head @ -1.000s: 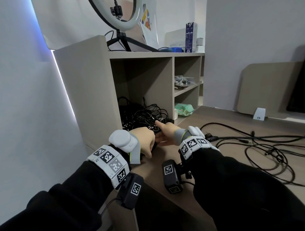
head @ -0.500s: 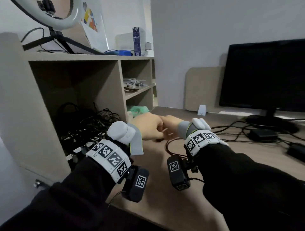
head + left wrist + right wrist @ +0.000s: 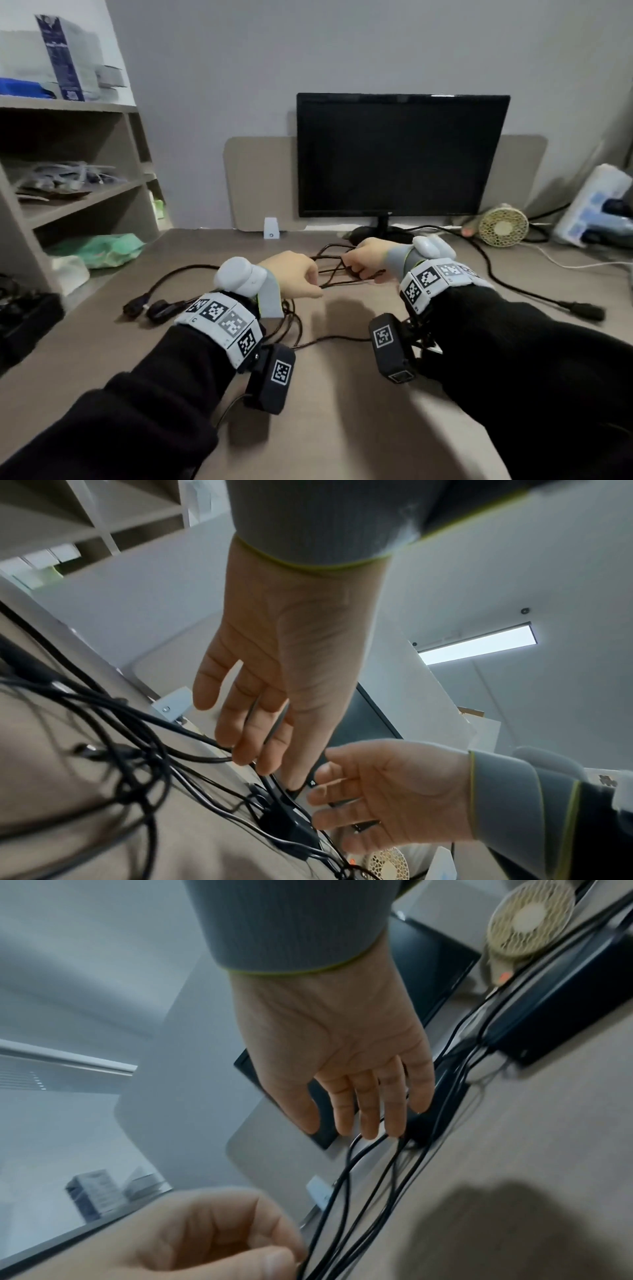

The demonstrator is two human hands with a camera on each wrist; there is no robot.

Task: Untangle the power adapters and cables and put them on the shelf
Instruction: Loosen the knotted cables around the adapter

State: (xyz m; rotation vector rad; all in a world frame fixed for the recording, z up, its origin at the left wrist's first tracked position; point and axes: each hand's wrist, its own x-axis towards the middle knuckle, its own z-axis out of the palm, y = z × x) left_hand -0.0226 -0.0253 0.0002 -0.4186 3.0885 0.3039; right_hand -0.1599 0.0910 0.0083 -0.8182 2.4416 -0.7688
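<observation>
Several black cables [image 3: 337,245] lie tangled on the brown desk [image 3: 342,394] in front of the monitor. My left hand [image 3: 313,286] pinches a few strands between thumb and fingers, and the left wrist view shows the strands [image 3: 192,734] running through my left hand [image 3: 274,767]. My right hand [image 3: 356,270] grips the same bundle a short way to the right, lifted just off the desk. From the right hand [image 3: 342,1129] the cables [image 3: 344,1183] hang toward the left hand [image 3: 287,1259]. A black adapter [image 3: 291,829] lies under the hands. Two plug ends [image 3: 137,307] rest to the left.
The beige shelf [image 3: 78,202] stands at the left, with a green bag [image 3: 102,246] and a dark cable pile [image 3: 20,308] low in it. Behind the hands is a monitor [image 3: 400,154]. A small fan [image 3: 503,226], a power strip [image 3: 596,205] and another cable plug [image 3: 582,311] are at the right.
My view has swung right, away from the shelf toward the monitor. Both hands left the shelf's cable pile, came to the desk's middle and now hold cable strands, drawn slightly apart.
</observation>
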